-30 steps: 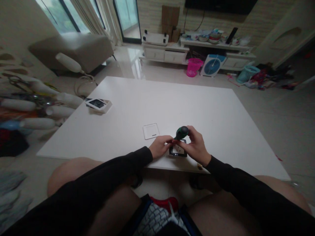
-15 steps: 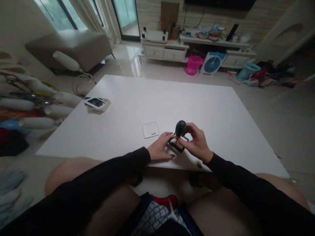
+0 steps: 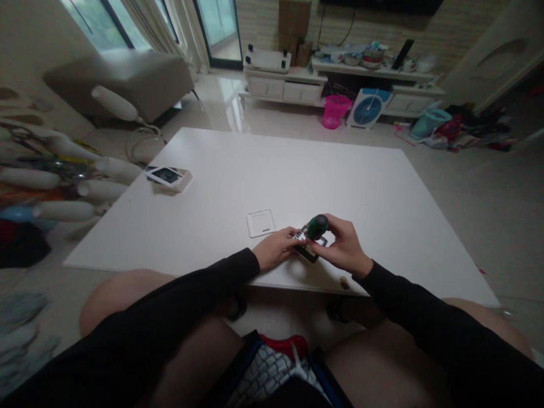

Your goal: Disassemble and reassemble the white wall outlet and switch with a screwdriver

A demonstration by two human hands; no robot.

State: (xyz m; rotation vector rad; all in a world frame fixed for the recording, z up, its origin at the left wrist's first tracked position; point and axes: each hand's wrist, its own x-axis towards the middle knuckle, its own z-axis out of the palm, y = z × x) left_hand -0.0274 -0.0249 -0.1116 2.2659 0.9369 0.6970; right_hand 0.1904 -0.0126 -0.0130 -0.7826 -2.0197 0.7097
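My right hand (image 3: 342,245) is closed around a screwdriver whose dark green and black handle (image 3: 317,226) leans toward the right. Beneath it, close to the table's front edge, lies a small flat object with a black edge and a light, metallic-looking upper part (image 3: 306,254); I cannot make out its kind. My left hand (image 3: 275,249) grips this object's left side with its fingertips, the thumb mostly hidden. The screwdriver's tip is hidden between the hands. Left of them, a clear square plastic cover (image 3: 260,223) rests on the table with a small dark strip on it.
The white table (image 3: 293,170) carries an open white box with a dark item (image 3: 170,178) at the far left. A small brownish piece (image 3: 344,282) sits by the front edge. Beyond the table stand a pink basket (image 3: 335,111) and a blue-and-white fan (image 3: 368,107).
The screwdriver handle has tilted from nearly upright to leaning right. My left thumb has drawn in toward the small object, and my right hand has shifted slightly.
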